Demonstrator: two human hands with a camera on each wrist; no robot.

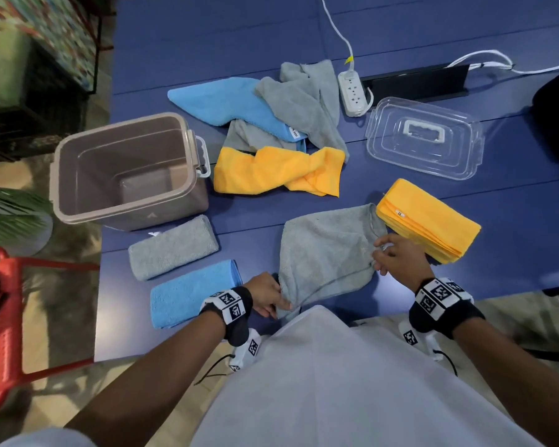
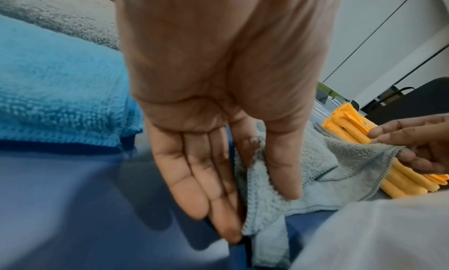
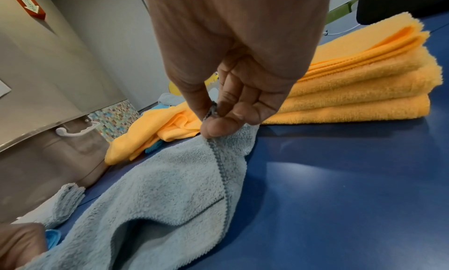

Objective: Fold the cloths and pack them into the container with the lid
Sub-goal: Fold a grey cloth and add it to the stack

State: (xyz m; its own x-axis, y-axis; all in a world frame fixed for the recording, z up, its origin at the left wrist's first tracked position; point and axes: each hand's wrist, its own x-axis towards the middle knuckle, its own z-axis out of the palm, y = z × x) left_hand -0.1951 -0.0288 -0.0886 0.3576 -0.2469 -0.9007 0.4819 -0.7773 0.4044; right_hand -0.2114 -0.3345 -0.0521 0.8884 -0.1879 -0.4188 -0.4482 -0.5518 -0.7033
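A grey cloth lies half spread on the blue table in front of me. My left hand pinches its near left corner between thumb and forefinger, the other fingers straight. My right hand pinches the cloth's right corner by its stitched hem. The open taupe container stands at the left, empty. Its clear lid lies at the right. Folded grey, blue and yellow cloths lie around.
A loose heap of yellow, blue and grey cloths lies behind. A white power strip with its cable and a black bar sit at the back. A red stool stands left of the table.
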